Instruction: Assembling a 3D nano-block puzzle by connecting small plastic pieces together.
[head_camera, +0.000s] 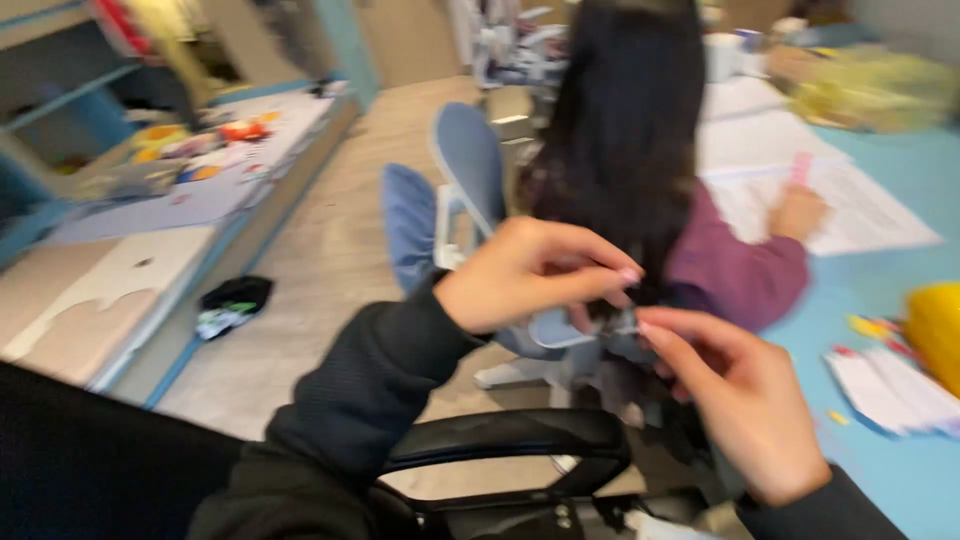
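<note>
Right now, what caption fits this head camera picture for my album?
Two hands, left hand and right hand, pinch a small blurred thing between fingertips, behind a person's long dark hair.

Glossy black plastic armrest (510, 437), matt light-blue tabletop (900, 300), white paper sheets (850, 205).

Both hands, left hand (530, 272) & right hand (745, 400), pinch a small blurred object (622, 322) w/ fingertips, above black armrest (510, 437).

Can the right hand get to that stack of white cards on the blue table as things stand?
Probably yes. The white cards lie on the blue table just to the right of the right hand, with nothing between them. But its fingers, with the left hand, are pinching a small blurred item, so it isn't free.
</note>
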